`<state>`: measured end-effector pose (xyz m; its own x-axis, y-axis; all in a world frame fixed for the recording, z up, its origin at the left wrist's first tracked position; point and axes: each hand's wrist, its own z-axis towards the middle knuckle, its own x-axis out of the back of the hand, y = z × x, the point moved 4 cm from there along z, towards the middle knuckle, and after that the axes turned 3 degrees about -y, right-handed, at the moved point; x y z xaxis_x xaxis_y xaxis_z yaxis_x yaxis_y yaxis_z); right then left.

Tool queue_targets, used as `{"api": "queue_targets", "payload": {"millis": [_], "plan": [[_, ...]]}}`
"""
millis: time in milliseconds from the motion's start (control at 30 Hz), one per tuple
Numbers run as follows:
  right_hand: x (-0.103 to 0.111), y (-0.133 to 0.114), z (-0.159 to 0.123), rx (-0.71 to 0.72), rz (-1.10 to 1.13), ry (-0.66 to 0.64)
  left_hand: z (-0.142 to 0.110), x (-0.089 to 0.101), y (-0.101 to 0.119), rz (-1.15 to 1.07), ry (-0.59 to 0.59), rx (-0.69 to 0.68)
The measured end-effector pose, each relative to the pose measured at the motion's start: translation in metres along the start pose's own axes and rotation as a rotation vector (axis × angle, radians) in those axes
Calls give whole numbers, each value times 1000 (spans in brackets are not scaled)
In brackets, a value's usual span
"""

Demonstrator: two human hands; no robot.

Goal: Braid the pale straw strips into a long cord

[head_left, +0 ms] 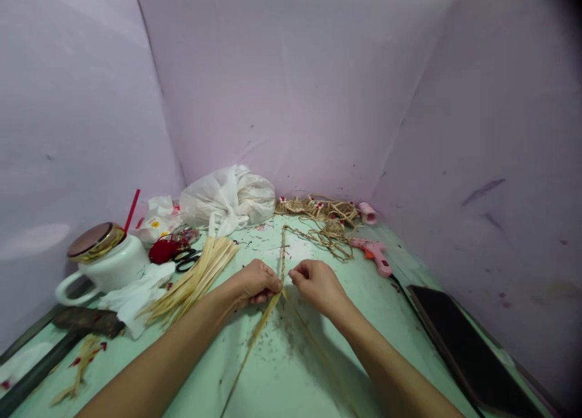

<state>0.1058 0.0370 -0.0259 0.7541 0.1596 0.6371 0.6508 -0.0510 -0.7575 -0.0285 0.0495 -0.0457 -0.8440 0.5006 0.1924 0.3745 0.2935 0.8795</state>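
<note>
A thin braided straw cord runs up the middle of the table. My left hand pinches it at its lower end, where loose straw strands spread out. One strand slants down to the left; another, blurred, slants down to the right. Just right of the braid is my right hand, thumb and fingertips pressed together; whatever they may hold is too small to make out. To the left of my left hand lies a bundle of flat straw strips.
Along the back are a white plastic bag, coiled braided cord and a pink glue gun. A dark tablet-like slab lies right. At left stand a lidded white mug, black scissors and a hammer.
</note>
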Motion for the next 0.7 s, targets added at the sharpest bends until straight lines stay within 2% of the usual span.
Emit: {"api": "queue_targets", "payload": {"millis": [100,200,367,500,600,700], "plan": [[-12,9,5,-163,405,-236,0,-1,1,-6,-12,-17],[-21,5,-1,-193,615,-361,1,-3,1,-23,-24,-38],[-26,0,-8,-224,668,-411,1,-5,3,-18,-36,-71],[-25,0,-8,-218,616,-389,-1,-6,4,-29,-42,-65],[-26,-1,-10,-269,681,-387,-1,-6,4,-37,-45,-69],[-27,-1,-10,-281,697,-331,0,-6,3,-42,-52,-85]]}}
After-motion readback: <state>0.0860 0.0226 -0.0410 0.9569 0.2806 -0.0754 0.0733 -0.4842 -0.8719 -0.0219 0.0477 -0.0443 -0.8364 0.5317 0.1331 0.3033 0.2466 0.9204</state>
